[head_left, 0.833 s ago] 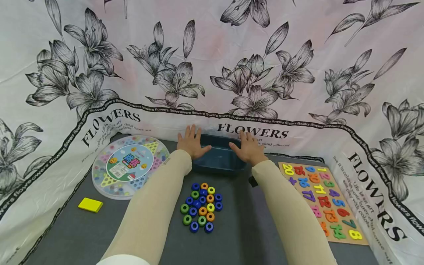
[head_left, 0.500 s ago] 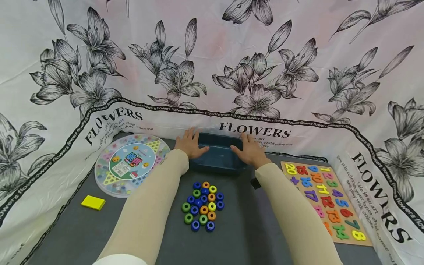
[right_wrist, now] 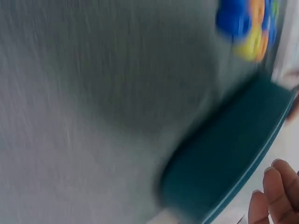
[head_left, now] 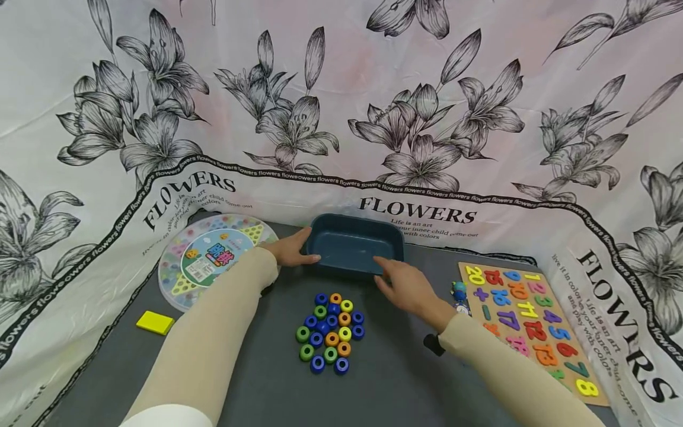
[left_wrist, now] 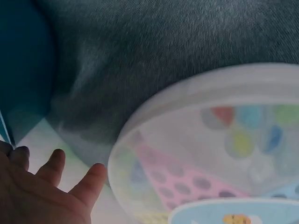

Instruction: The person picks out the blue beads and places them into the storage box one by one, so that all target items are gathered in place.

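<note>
A dark teal plastic tub stands against the back cloth in the head view. My left hand is at its left end, fingers extended, thumb tip right at the rim. In the left wrist view the left hand has spread fingers, between the tub's wall and a round clear game box. My right hand hovers by the tub's front right corner with loosely bent fingers and holds nothing. Several blue, green, orange and yellow ring beads lie grouped on the grey table in front of the tub.
On the left lie the round game box and a yellow block. A wooden number board lies at the right, partly behind my right sleeve, with a small blue figure beside it. Flower-print cloth encloses the back and sides.
Both hands have come away from the tub's ends: the left drew back leftward, the right moved back toward me. The tub and beads keep their places; the head view has shifted slightly.
</note>
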Available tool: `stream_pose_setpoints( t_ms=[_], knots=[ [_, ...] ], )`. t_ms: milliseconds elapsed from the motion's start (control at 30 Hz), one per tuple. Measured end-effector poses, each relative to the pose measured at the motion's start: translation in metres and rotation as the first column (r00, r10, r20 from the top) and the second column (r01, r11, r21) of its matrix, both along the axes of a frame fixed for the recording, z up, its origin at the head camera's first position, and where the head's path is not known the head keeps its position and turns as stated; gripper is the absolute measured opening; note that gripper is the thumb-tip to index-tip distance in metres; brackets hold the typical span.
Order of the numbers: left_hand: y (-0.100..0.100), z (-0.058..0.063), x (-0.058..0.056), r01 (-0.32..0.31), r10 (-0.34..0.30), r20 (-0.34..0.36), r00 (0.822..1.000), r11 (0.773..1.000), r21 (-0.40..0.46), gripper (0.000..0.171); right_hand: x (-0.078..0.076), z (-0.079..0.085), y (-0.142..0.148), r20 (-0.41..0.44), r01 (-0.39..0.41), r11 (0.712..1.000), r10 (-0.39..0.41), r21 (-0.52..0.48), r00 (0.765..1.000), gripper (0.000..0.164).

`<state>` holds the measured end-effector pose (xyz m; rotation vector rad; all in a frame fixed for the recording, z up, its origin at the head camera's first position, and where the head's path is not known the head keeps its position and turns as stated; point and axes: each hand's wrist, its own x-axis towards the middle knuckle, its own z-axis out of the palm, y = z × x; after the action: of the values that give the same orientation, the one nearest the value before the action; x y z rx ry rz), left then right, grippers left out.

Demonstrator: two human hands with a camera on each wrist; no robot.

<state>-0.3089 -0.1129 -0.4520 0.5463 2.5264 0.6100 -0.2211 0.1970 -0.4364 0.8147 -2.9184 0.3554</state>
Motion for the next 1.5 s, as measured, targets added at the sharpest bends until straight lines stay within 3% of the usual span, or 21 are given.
stream_pose_setpoints(
  t_ms=[133,267,467,667,833,1133,1500],
  knots=[
    [-0.003,0.004,0.003,0.040,-0.039,-0.026,0.999,0.999,0.004,0.090,0.025,-0.004,-0.007,-0.066,-0.114,0.994,0.113,0.001,0.991,0.043],
    [-0.006,0.004,0.007,0.024,-0.024,-0.042,0.999,1.000,0.012,0.086,0.039,-0.010,-0.013,-0.033,-0.189,0.982,0.189,-0.001,0.981,0.042],
    [-0.001,-0.002,0.010,-0.003,0.004,-0.013,1.000,0.992,0.126,0.088,0.047,-0.021,-0.018,0.190,-0.136,0.991,0.129,0.022,0.973,0.052],
    [0.007,-0.008,0.008,0.004,-0.002,-0.017,1.000,0.995,0.102,0.091,0.046,-0.032,-0.024,0.340,-0.109,0.994,0.096,0.021,0.936,0.056],
    [0.010,-0.009,0.009,-0.011,0.014,-0.023,1.000,0.996,0.087,0.091,0.043,-0.040,-0.028,0.358,-0.085,0.996,0.086,-0.019,0.930,0.049],
    [0.019,-0.010,0.008,-0.091,0.108,-0.086,0.990,0.979,0.182,0.093,0.039,-0.048,-0.036,0.332,-0.014,1.000,0.017,-0.011,0.943,0.037],
    [0.008,-0.014,0.001,-0.066,0.062,0.024,0.998,0.971,0.231,0.097,0.036,-0.052,-0.045,0.383,0.029,1.000,-0.028,0.005,0.923,0.033]
  ],
)
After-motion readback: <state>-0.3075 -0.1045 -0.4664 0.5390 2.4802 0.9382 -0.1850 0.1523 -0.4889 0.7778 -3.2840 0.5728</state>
